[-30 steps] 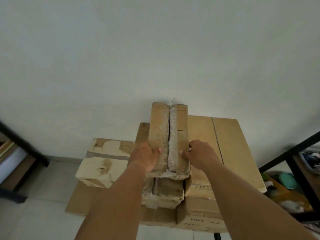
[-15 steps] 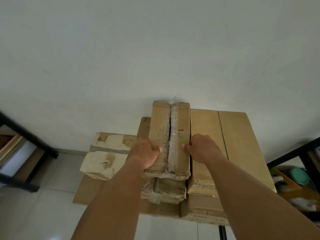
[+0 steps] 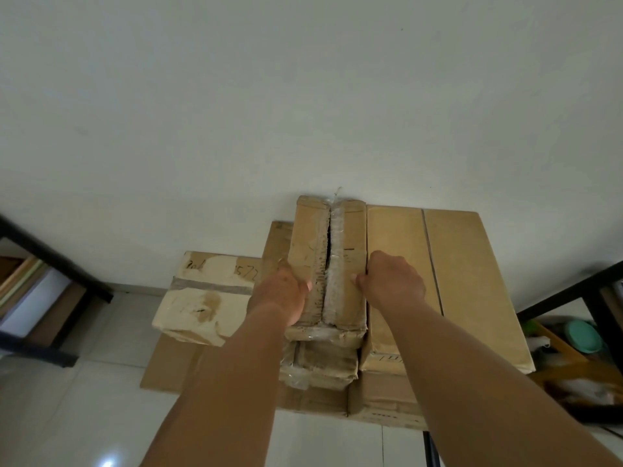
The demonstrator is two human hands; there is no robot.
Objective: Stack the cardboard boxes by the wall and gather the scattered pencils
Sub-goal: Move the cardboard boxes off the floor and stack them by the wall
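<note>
Head view: your left hand (image 3: 283,294) and right hand (image 3: 392,281) gripped the sides of the narrow box (image 3: 350,230), which was crinkled and tape-seamed. It sat atop the stack against the white wall (image 3: 303,96). A smooth large box (image 3: 465,281) touched its right side, and a black shelf frame (image 3: 50,261) stood to the left.

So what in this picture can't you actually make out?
All in the head view:
Pencils: none in frame; they may lie outside it.
Fingers of the left hand and right hand: hidden down the sides of the narrow box.
Writing on the pale box: too small to read.
Clutter at far right: dim, cut off by the edge.
</note>
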